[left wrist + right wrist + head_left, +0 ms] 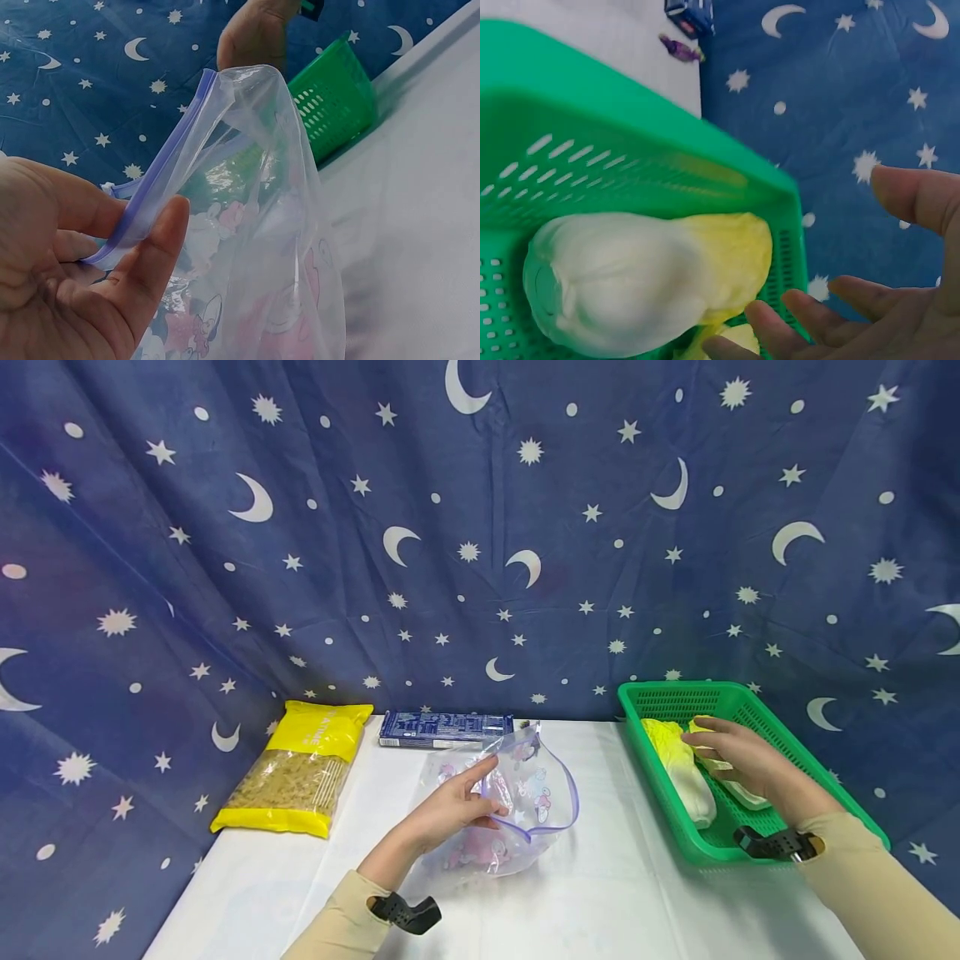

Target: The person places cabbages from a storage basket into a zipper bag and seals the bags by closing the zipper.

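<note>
I've got the clear plastic zip bag with cartoon prints and purple edging [536, 793] mid-surface, mouth gaping, and my left grip [450, 814] is pinching that purple edge, thumb one side, fingers the other. Over to my right grip [738, 758]: fingers spread wide, nothing held, hovering over the green perforated plastic basket [682, 700]. Lying in there, two white, yellow-leafed napa cabbages [684, 777]; the hand partly covers the farther-right one, and I can't tell if a fingertip touches it. Farther out, behind the bag, a flat dark-blue printed box [446, 729]; off left, a yellow-and-clear packet of tan contents [296, 768]. All on the white-covered surface [615, 893], a navy moon-and-star curtain [480, 585] behind.
</note>
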Motion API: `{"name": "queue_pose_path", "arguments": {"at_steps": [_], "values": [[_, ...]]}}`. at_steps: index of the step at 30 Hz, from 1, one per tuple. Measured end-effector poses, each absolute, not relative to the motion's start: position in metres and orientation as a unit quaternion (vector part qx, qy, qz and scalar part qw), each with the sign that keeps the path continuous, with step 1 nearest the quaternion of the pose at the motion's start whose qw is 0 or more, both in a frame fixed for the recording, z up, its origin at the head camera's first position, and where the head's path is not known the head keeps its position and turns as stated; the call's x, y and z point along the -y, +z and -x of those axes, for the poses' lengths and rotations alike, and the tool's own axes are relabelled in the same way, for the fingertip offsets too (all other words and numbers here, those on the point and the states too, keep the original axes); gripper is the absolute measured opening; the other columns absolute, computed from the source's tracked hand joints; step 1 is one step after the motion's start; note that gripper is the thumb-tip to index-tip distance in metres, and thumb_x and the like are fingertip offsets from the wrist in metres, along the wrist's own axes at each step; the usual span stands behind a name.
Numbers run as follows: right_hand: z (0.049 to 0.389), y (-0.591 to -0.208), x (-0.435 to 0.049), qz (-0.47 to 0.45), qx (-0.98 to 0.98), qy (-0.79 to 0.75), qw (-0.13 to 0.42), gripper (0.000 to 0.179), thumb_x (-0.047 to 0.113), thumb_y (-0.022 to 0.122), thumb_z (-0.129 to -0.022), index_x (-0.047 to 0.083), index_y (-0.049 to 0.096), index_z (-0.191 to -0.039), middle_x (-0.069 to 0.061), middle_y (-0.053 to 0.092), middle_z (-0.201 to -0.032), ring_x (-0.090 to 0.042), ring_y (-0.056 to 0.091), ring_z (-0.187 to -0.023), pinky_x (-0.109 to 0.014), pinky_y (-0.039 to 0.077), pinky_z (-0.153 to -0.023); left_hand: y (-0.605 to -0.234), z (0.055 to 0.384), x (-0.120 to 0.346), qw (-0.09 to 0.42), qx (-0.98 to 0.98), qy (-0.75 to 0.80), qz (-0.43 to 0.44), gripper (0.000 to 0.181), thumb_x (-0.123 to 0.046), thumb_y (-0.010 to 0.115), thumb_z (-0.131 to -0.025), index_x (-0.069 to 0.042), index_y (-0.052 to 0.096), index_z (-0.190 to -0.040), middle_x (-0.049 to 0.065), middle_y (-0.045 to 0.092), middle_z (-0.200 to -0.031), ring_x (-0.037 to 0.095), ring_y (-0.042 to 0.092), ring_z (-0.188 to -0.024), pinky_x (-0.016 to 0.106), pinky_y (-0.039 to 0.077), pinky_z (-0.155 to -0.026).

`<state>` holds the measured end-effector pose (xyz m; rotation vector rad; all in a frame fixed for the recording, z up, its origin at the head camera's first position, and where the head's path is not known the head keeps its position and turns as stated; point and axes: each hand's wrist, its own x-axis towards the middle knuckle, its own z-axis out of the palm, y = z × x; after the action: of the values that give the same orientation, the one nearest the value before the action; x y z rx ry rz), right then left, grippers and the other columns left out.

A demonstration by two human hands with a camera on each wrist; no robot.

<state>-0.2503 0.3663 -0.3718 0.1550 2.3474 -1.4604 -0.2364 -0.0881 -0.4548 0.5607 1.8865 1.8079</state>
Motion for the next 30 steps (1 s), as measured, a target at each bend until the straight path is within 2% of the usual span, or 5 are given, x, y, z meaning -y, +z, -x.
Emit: {"name": "queue_pose_path", "arguments": {"at_steps": [4, 10, 17, 25, 30], "values": [[0.255, -0.377, -0.375, -0.075, -0.823, -0.522, 0.21, 0.097, 0.039, 0.059, -0.104, -0.004, -0.008, -0.16, -0.036, -0.001, -0.163, -0.055, 0.01, -0.148, -0.071, 0.026, -0.114, -0.455, 0.236, 0.086, 0.23, -0.688, 0.659, -0.201, 0.076, -0.003, 0.06, -0.098, -0.006, 0.021, -0.163, 0.024, 0.073, -0.102, 0.023, 0.073, -0.084, 0.036, 0.06, -0.089], [0.261, -0.385, -0.386, -0.087, -0.812, -0.52, 0.248, 0.098, 0.039, 0.058, -0.104, -0.006, -0.01, -0.159, -0.037, 0.001, -0.163, -0.057, 0.011, -0.147, -0.073, 0.03, -0.11, -0.456, 0.235, 0.086, 0.232, -0.691, 0.655, -0.199, 0.075, -0.004, 0.06, -0.099, -0.008, 0.023, -0.163, 0.02, 0.073, -0.102, 0.024, 0.073, -0.087, 0.036, 0.06, -0.09], [0.267, -0.395, -0.396, -0.11, -0.79, -0.531, 0.286, 0.096, 0.038, 0.056, -0.105, -0.01, -0.01, -0.157, -0.038, -0.001, -0.161, -0.059, 0.01, -0.145, -0.072, 0.035, -0.108, -0.454, 0.235, 0.086, 0.233, -0.692, 0.653, -0.202, 0.074, -0.004, 0.06, -0.1, -0.008, 0.023, -0.163, 0.023, 0.072, -0.106, 0.024, 0.073, -0.088, 0.036, 0.06, -0.09], [0.275, -0.409, -0.401, -0.135, -0.786, -0.512, 0.319, 0.105, 0.041, 0.06, -0.101, -0.011, -0.013, -0.156, -0.043, 0.0, -0.158, -0.062, 0.008, -0.144, -0.072, 0.036, -0.107, -0.454, 0.234, 0.084, 0.23, -0.695, 0.65, -0.205, 0.074, -0.004, 0.06, -0.1, -0.007, 0.023, -0.163, 0.017, 0.073, -0.107, 0.024, 0.073, -0.087, 0.035, 0.06, -0.089], [0.276, -0.417, -0.403, -0.125, -0.793, -0.499, 0.326, 0.107, 0.044, 0.064, -0.098, -0.015, -0.004, -0.155, -0.044, 0.004, -0.157, -0.062, 0.013, -0.143, -0.067, 0.042, -0.106, -0.455, 0.234, 0.084, 0.229, -0.696, 0.649, -0.205, 0.075, -0.005, 0.06, -0.1, -0.007, 0.022, -0.163, 0.02, 0.073, -0.104, 0.032, 0.073, -0.089, 0.035, 0.06, -0.089]]}}
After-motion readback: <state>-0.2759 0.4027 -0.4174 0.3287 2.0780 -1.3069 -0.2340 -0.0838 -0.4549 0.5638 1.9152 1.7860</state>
